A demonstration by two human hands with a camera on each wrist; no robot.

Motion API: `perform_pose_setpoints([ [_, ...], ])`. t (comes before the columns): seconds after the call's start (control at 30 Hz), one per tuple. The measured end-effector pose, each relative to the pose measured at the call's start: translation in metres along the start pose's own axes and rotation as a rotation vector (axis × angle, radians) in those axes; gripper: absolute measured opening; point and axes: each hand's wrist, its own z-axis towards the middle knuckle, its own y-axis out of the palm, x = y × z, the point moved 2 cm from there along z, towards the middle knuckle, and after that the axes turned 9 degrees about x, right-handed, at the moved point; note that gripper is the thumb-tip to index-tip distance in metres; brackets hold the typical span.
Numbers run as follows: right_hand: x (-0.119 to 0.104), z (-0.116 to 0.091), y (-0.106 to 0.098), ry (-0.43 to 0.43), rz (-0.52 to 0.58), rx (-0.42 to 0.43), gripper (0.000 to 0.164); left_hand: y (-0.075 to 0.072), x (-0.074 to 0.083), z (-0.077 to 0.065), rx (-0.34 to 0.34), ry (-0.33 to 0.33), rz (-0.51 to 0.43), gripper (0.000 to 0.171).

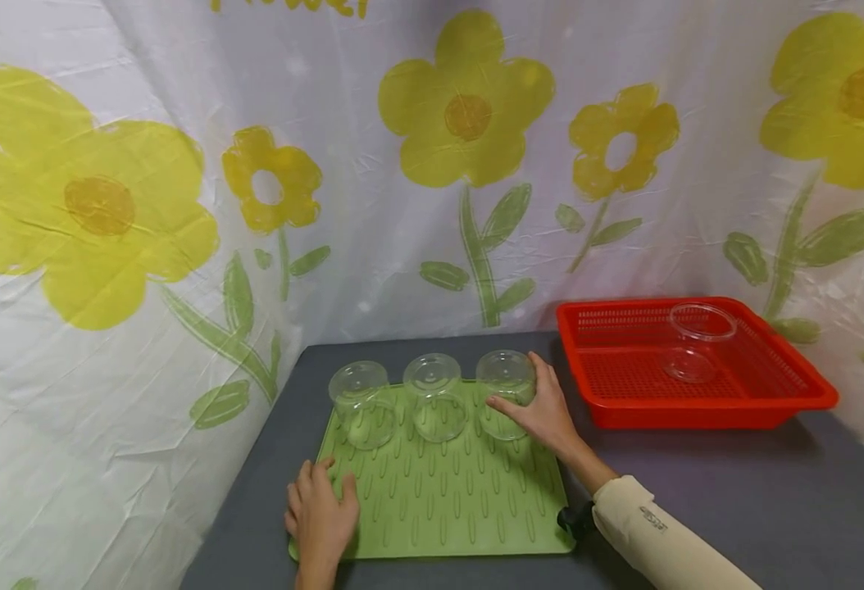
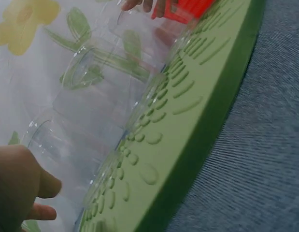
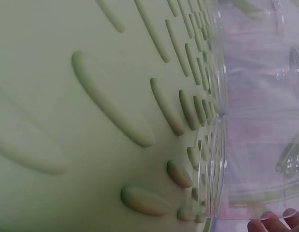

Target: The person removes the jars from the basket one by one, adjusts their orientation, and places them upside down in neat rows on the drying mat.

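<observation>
Three clear cups stand in a row along the far part of a green ridged mat [image 1: 447,500], apparently mouth down: a left cup [image 1: 361,401], a middle cup [image 1: 434,397] and a right cup [image 1: 502,385]. My right hand [image 1: 550,410] grips the right cup, thumb on the near side and fingers round its right side. In the right wrist view its fingertips [image 3: 272,224] show at the cup's wall. Over the mat's left edge is my left hand [image 1: 321,508], fingers loosely bent and holding nothing; the left wrist view shows it [image 2: 19,186] near the cups.
A red basket [image 1: 698,414] stands on the dark table [image 1: 683,492] to the right of the mat. Inside it, another clear cup [image 1: 701,324] sits with its wide rim up. A flower-printed white curtain [image 1: 373,270] hangs behind the table and along its left side.
</observation>
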Motion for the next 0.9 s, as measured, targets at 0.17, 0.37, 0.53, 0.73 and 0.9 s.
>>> perform_pose_setpoints([
  [0.17,-0.001,0.0,0.0,-0.004,-0.003,0.001,0.112,0.005,-0.006,-0.001,-0.113,-0.021,0.046,0.062],
  [0.37,-0.001,0.0,-0.001,-0.009,-0.013,-0.001,0.112,0.012,-0.01,-0.005,-0.209,-0.013,0.115,0.075],
  [0.53,-0.001,0.001,-0.001,-0.004,-0.02,-0.005,0.113,0.015,-0.012,-0.006,-0.225,-0.005,0.143,0.078],
  [0.73,-0.001,0.0,-0.002,-0.001,-0.014,-0.019,0.114,0.017,-0.013,-0.007,-0.209,0.015,0.157,0.077],
  [0.9,-0.003,0.001,-0.006,-0.008,-0.009,-0.009,0.115,0.016,-0.012,-0.008,-0.208,0.025,0.165,0.078],
])
